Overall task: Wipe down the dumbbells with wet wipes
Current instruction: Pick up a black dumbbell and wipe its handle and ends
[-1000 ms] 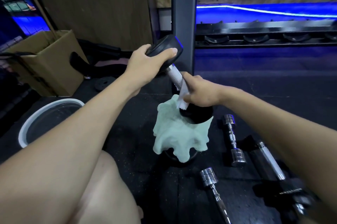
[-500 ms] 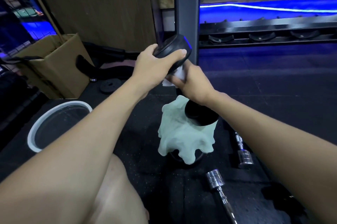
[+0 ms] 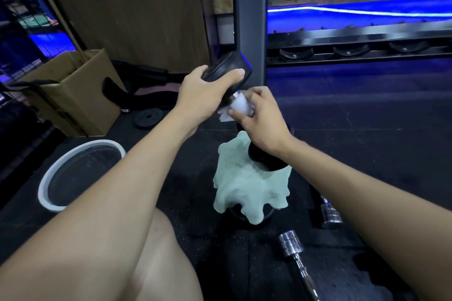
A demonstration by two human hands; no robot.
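Fingers of the left hand (image 3: 203, 95) are curled over the upper black head of the dumbbell (image 3: 227, 70), thumb along its near edge, so that the head is gripped from above; fingers of the right hand (image 3: 259, 119) are wrapped round the chrome handle just under that head, with a white wet wipe (image 3: 238, 106) pinched between fingers and metal, a loose corner of the wipe hanging out to the left. At far left, a cardboard box (image 3: 73, 95) with open flaps is seen on the black rubber floor (image 3: 367, 134), and nearer the camera a white-rimmed round basin (image 3: 49, 176) is set on the floor beside the left forearm. A small black weight plate (image 3: 148, 117) is noted flat on the floor behind the basin. The dumbbell is held tilted, upper head leaning toward the left, lower black head (image 3: 266, 160) resting on a pale green cloth (image 3: 247, 190) draped over a dark round object whose kind cannot be told. A grey upright post (image 3: 249, 7) is seen behind the hands. To the right of the cloth, a chrome dumbbell (image 3: 293, 251) is recorded lying on the floor, and another chrome piece (image 3: 330, 215) is partly hidden by the right forearm. A dark rack (image 3: 354, 41) with round cradles runs across the upper right, blue light above it.
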